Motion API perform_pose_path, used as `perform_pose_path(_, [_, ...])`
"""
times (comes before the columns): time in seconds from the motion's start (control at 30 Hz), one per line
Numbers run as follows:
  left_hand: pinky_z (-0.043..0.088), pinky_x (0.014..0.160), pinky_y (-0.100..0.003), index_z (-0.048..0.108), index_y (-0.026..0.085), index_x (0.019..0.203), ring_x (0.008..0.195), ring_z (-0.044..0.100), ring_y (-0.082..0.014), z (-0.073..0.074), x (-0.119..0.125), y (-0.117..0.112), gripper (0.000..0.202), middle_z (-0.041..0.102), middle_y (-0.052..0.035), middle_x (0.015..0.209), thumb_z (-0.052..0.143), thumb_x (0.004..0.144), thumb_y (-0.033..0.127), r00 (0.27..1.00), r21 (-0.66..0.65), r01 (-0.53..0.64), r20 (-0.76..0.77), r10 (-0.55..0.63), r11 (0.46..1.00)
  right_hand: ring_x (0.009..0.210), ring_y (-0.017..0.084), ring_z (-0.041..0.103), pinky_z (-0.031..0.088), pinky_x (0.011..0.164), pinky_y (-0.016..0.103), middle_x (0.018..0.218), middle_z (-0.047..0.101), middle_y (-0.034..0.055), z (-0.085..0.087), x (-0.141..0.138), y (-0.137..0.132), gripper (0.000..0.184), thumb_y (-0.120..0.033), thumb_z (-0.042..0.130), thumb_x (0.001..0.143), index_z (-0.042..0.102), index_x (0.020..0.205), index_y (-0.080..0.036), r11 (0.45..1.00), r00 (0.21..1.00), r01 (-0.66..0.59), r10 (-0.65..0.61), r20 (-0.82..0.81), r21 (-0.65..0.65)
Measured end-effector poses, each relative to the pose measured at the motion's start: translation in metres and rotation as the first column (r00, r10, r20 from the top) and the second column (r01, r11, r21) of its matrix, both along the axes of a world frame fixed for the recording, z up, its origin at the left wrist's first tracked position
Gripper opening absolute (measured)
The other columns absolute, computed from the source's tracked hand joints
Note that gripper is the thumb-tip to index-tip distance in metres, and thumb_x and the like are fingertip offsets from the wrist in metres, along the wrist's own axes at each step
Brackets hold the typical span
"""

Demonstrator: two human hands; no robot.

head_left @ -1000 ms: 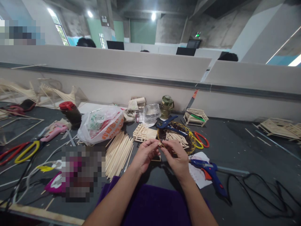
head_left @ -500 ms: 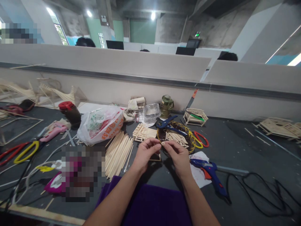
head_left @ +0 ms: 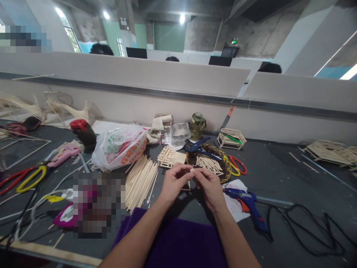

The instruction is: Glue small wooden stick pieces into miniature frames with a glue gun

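Between the fingertips of both hands is a small cluster of short wooden stick pieces [head_left: 192, 171], its ends pointing towards me. My left hand [head_left: 175, 182] pinches it from the left, and my right hand [head_left: 208, 183] closes on it from the right. Just beyond the hands lies a basket [head_left: 229, 172] with short cut sticks [head_left: 209, 163] in it and a blue-handled cutter [head_left: 198, 146] across its rim. Part of a wooden stick frame [head_left: 186, 187] shows on the table below my hands.
Long wooden sticks [head_left: 141, 182] lie to the left, near a plastic bag [head_left: 119, 147]. A blue glue gun [head_left: 249, 204] rests on white paper at right, its black cord looping away. Stick models [head_left: 231, 138], a green jug [head_left: 197, 124] and scissors [head_left: 237, 165] stand or lie farther back.
My fingers have shifted slightly around the wooden pieces, and the cluster's ends now show more clearly. Everything on the table stays where it was.
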State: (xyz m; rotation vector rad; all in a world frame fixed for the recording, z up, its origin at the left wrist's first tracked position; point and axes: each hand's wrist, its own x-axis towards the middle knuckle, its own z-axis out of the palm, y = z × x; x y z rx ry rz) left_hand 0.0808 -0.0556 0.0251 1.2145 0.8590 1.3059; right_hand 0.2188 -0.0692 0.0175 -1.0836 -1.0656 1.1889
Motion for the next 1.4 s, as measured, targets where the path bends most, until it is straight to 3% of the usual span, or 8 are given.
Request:
perform_pose_path(0.3, [0.043,0.074,-0.027,0.076,0.020,0.090,0.081,0.057,-0.0170,0.0029,-0.0014,0.0002,0.021,0.064,-0.0054,0.087,0.074,0.072,0.031,1.000,0.010,0.008,-0.030,-0.007,1.000,0.051,0.008,0.039,0.030,0.046,0.021,0.066,0.057,-0.0011,0.0002,0.0014,0.0001,0.028,-0.044,0.067,0.078,0.072,0.086,-0.018,0.999,0.999,-0.036,0.035,-0.040,-0.014])
perform_pose_path(0.47, [0.042,0.070,-0.026,0.076,0.021,0.089,0.077,0.056,-0.0153,0.0033,-0.0016,-0.0006,0.020,0.063,-0.0047,0.086,0.075,0.072,0.031,0.999,0.020,-0.013,-0.038,0.013,1.000,0.049,0.008,0.037,0.029,0.045,0.021,0.059,0.052,-0.0031,0.0018,0.0015,-0.0002,0.029,-0.045,0.069,0.077,0.071,0.084,-0.017,0.999,0.999,-0.036,0.035,-0.023,-0.030])
perform_pose_path(0.7, [0.040,0.065,-0.025,0.075,0.022,0.091,0.072,0.054,-0.0141,0.0035,-0.0030,-0.0004,0.019,0.061,-0.0038,0.084,0.073,0.074,0.030,0.992,0.130,-0.019,-0.118,0.034,0.991,0.048,0.007,0.038,0.029,0.044,0.021,0.060,0.053,-0.0028,0.0018,0.0016,0.0001,0.028,-0.044,0.070,0.075,0.070,0.081,-0.017,0.999,1.000,-0.024,0.024,-0.010,-0.029])
perform_pose_path(1.0, [0.044,0.072,-0.027,0.075,0.021,0.091,0.081,0.058,-0.0169,0.0030,-0.0035,0.0000,0.020,0.063,-0.0053,0.087,0.070,0.077,0.033,0.991,0.113,-0.018,-0.128,0.032,0.993,0.050,0.007,0.038,0.028,0.046,0.021,0.063,0.055,-0.0026,0.0046,0.0029,-0.0004,0.026,-0.043,0.070,0.076,0.070,0.081,-0.018,0.999,0.999,-0.050,0.050,0.022,-0.006])
perform_pose_path(1.1, [0.044,0.071,-0.026,0.075,0.021,0.090,0.080,0.058,-0.0158,0.0048,-0.0030,-0.0013,0.020,0.064,-0.0048,0.087,0.071,0.075,0.033,0.998,0.038,0.005,-0.060,-0.002,0.999,0.050,0.008,0.038,0.028,0.047,0.022,0.061,0.054,-0.0032,0.0050,0.0034,-0.0004,0.024,-0.041,0.069,0.077,0.069,0.080,-0.018,0.999,0.997,-0.038,0.038,0.065,0.009])
perform_pose_path(1.2, [0.045,0.067,-0.024,0.075,0.019,0.090,0.072,0.057,-0.0124,0.0048,-0.0024,-0.0017,0.022,0.066,-0.0044,0.085,0.074,0.073,0.033,0.994,-0.131,0.071,0.091,-0.059,0.989,0.055,0.009,0.044,0.034,0.052,0.023,0.065,0.058,-0.0021,0.0058,0.0042,-0.0007,0.022,-0.039,0.066,0.080,0.069,0.082,-0.018,0.998,0.987,-0.026,0.018,0.159,0.049])
perform_pose_path(1.4, [0.047,0.061,-0.020,0.074,0.016,0.092,0.060,0.055,-0.0062,-0.0015,-0.0021,0.0024,0.031,0.068,-0.0028,0.080,0.081,0.065,0.030,0.937,-0.391,0.199,0.346,-0.056,0.899,0.075,0.016,0.058,0.043,0.070,0.028,0.078,0.065,0.0018,0.0064,0.0053,-0.0013,0.015,-0.033,0.064,0.083,0.068,0.081,-0.018,0.971,0.927,0.016,-0.104,0.361,0.239])
